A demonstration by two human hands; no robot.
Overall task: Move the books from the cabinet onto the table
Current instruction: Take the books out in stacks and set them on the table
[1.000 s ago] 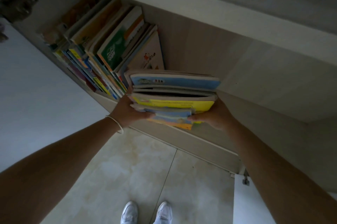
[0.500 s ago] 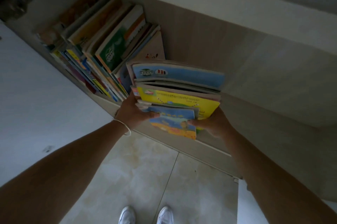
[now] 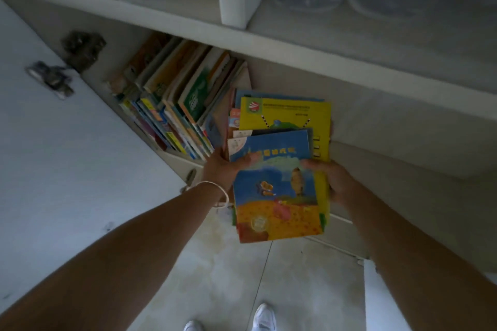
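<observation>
The person is holding a stack of picture books [image 3: 279,169] with both hands in front of the open cabinet [image 3: 295,80]. The left hand [image 3: 223,172] is gripping the stack's left edge, thumb on the top cover; the right hand [image 3: 336,180] is gripping the right edge, thumb over the blue-and-orange cover. The stack looks clear of the shelf and tilted toward the camera, and its covers are fanning out, the yellow one sticking past the top book. A row of leaning books [image 3: 174,107] is sitting on the shelf to the left. Judgement: the carry-out is underway, with the table not in view. To do it well: squeeze the edges square, level the stack, support it from underneath, and watch the thin glossy covers sliding.
</observation>
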